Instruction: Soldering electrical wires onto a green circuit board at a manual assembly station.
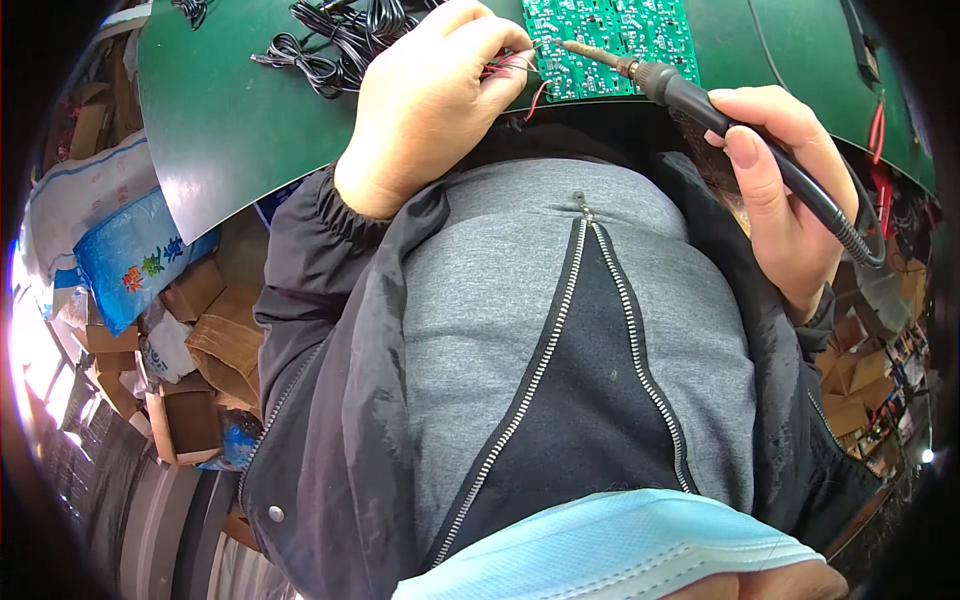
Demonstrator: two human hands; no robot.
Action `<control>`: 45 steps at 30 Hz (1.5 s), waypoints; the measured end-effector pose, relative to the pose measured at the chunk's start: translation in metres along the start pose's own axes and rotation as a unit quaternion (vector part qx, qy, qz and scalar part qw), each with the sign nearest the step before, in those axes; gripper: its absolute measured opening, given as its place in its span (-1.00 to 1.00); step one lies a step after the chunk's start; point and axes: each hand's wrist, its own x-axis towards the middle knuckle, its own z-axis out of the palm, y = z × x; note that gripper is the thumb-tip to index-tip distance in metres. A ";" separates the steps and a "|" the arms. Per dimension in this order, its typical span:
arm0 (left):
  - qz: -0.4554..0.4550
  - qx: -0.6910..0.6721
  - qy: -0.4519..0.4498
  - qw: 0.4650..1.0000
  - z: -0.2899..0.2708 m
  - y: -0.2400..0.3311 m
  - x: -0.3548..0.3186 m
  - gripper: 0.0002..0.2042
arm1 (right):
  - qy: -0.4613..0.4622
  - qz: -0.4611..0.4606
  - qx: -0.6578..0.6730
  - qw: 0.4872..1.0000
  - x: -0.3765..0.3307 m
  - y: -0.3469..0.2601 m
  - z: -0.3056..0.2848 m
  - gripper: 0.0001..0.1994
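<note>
A green circuit board panel [620,50] covered in small parts lies at the front edge of the green work surface. My right hand [785,175] is closed around a black-handled soldering iron [690,100], its brownish tip pointing left over the panel's left part. Beside the panel's left edge, my left hand [430,100] is pinched on thin red and dark wires [510,66]. Their ends reach toward the board near the iron's tip; whether they touch it is too small to tell. A red wire [538,98] hangs down at the panel's lower left corner.
Bundled black cables [330,50] lie left of my left hand. Red-handled pliers [880,170] are at the right edge of the green table [240,110]. Cardboard boxes [225,340] and a blue-and-white bag [130,240] sit below on the left.
</note>
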 end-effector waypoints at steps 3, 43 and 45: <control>-0.004 -0.009 0.015 1.000 -0.001 0.002 0.000 -0.93 | -0.013 0.010 0.000 1.000 0.001 0.000 -0.001 -0.79; -0.101 -0.089 0.047 0.990 -0.026 -0.013 0.039 -0.65 | 0.156 0.031 -0.071 0.985 0.018 -0.009 -0.001 -0.77; -0.077 -0.016 -0.057 0.995 -0.040 -0.005 0.040 -0.70 | 0.152 -0.022 -0.054 0.987 0.023 0.002 -0.007 -0.75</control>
